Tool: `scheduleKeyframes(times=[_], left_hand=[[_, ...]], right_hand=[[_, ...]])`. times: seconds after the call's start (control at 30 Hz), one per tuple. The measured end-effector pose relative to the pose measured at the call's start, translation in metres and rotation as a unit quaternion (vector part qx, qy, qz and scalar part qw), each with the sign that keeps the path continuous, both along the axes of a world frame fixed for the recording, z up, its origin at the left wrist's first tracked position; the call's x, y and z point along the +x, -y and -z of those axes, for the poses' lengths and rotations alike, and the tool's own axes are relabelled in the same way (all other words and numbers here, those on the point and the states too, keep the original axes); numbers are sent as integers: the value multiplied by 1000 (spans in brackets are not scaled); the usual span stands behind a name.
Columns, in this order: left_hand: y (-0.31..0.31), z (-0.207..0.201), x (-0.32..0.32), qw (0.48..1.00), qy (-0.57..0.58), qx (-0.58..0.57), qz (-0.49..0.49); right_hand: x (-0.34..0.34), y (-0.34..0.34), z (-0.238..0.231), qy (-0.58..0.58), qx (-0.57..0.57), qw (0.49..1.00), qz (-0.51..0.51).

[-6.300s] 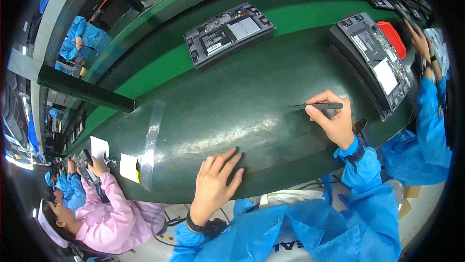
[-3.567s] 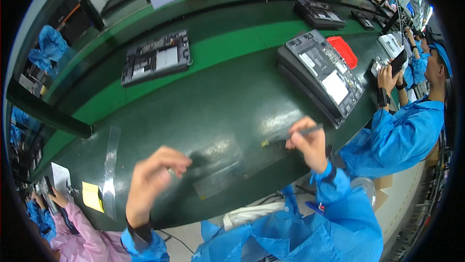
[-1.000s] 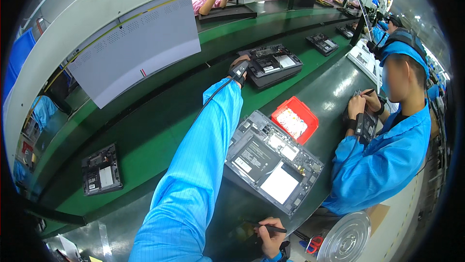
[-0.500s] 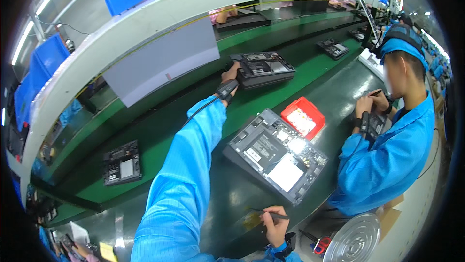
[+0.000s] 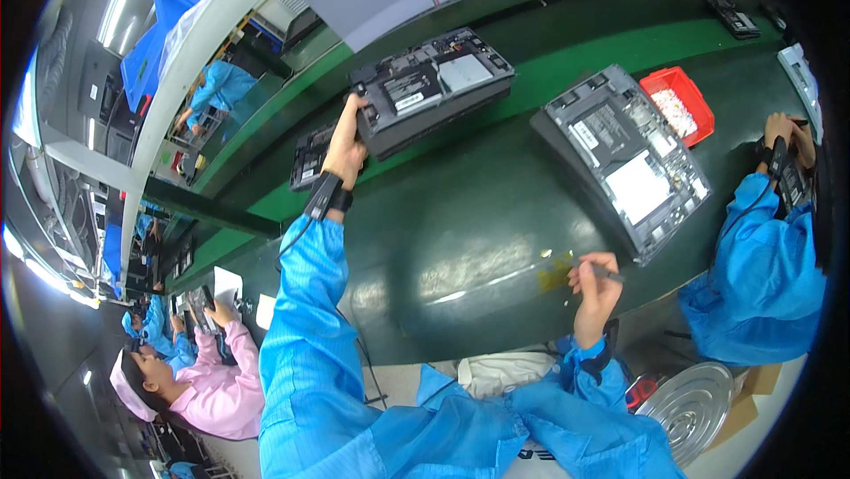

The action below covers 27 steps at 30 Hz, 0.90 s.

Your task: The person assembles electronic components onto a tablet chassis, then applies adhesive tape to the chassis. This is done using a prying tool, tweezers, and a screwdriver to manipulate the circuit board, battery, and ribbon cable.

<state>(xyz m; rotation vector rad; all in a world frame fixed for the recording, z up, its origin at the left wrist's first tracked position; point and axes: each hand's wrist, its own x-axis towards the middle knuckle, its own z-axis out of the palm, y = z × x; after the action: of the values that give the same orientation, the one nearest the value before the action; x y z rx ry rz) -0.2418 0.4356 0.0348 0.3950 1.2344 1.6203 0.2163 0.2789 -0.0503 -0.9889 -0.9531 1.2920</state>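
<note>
My left hand (image 5: pixel 345 147) grips the left edge of an opened laptop base (image 5: pixel 465 73), with its dark battery and circuit boards uncovered. It is tilted, over the green strip at the bench's far side. My right hand (image 5: pixel 593 306) is closed around dark tweezers (image 5: pixel 606 274) near the front edge. Beside their tips, some yellow transparent tape (image 5: pixel 555 274) lies on the bench. A second opened laptop (image 5: pixel 602 134), with a bright silvery panel, rests on the bench right of centre, apart from both hands.
A red tray (image 5: pixel 699 103) of small white pieces stands beyond the second laptop. Another opened laptop (image 5: pixel 310 156) lies left of my left hand. A blue-sleeved co-worker (image 5: pixel 753 275) works at the right; one in pink (image 5: pixel 221 395) sits at the left. A metal stool (image 5: pixel 691 413) stands lower right.
The view has turned left. My left hand has carried the laptop base leftward, close to the laptop lying there. My right hand still has the tweezers near the tape.
</note>
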Motion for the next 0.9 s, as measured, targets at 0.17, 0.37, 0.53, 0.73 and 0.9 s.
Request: scheduleKeyframes(times=[0.17,0.37,0.53,0.73,0.9], left_hand=[[145,21,20,997,14,-71,-37],[200,87,10,994,72,-68,34],[235,116,-11,995,45,-64,54],[251,80,-5,986,-99,-131,41],[233,3,33,713,-697,71,19]], right_hand=[[4,10,3,1,20,996,-88],[-55,32,-15,191,90,919,-334],[-85,71,-2,154,59,920,-355],[-77,89,-44,55,-49,918,-391],[-36,2,-111,122,202,902,-362]])
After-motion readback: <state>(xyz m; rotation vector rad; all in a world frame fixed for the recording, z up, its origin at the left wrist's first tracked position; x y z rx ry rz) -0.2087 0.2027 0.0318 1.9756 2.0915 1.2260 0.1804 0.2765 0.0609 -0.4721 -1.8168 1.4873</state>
